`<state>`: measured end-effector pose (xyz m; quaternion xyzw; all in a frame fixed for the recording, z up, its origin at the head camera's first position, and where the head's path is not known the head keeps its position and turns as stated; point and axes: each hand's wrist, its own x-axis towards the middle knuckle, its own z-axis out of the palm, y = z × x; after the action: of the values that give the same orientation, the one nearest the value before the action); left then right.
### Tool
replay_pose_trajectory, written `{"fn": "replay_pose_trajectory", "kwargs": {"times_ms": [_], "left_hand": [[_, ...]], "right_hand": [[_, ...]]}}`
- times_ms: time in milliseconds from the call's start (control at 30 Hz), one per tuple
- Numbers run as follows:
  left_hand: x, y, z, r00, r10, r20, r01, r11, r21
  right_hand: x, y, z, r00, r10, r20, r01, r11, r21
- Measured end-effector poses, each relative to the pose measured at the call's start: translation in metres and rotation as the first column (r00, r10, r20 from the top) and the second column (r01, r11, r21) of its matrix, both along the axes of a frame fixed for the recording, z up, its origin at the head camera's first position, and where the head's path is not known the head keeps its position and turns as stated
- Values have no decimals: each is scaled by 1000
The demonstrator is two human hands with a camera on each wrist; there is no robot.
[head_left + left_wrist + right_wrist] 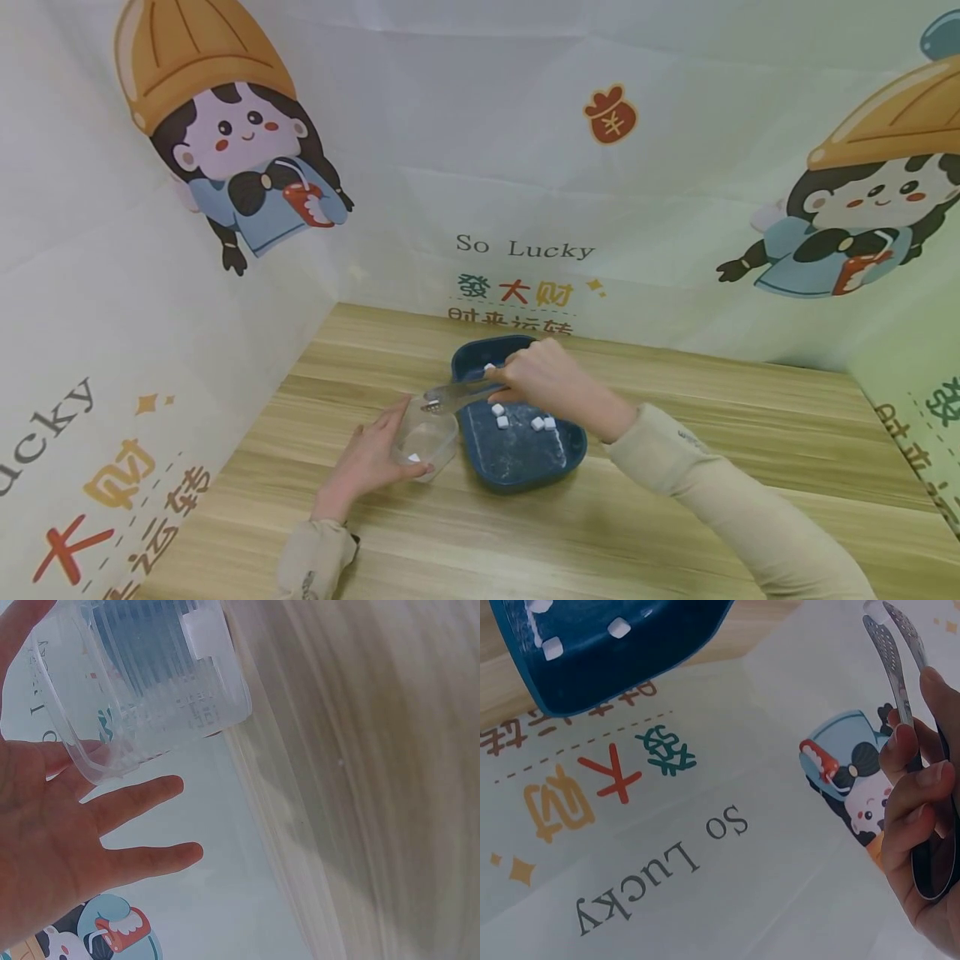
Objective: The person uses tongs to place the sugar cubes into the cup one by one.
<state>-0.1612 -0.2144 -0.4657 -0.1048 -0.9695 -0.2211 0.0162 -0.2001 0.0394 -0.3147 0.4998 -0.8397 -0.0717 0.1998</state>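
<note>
wooden tabletop [787, 442]: right hand [551, 383] grips tongs [465, 394], left hand [369, 458] (two fingers spread) tub [423, 433]; one cube [414, 458] inside, several left in dish [517, 462].

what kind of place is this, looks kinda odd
Probably a small staged work booth rather than an ordinary room: a creased, cartoon-printed backdrop stands around a wood-grain table, where a blue tray holds white cubes.
</note>
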Motion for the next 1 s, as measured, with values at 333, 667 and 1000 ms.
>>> {"fn": "replay_pose_trajectory", "kwargs": {"times_ms": [333, 667, 1000], "left_hand": [[0, -1, -1, 1000, -2, 4, 2, 1000, -2], [0, 0, -2, 1000, 0, 8, 0, 1000, 6], [-1, 0, -1, 1000, 2, -2, -2, 1000, 6]], "right_hand": [[0, -10, -13, 996, -1, -92, 8, 997, 80], [-3, -16, -17, 998, -34, -45, 41, 986, 161], [-3, -18, -19, 996, -40, -75, 52, 985, 164]]}}
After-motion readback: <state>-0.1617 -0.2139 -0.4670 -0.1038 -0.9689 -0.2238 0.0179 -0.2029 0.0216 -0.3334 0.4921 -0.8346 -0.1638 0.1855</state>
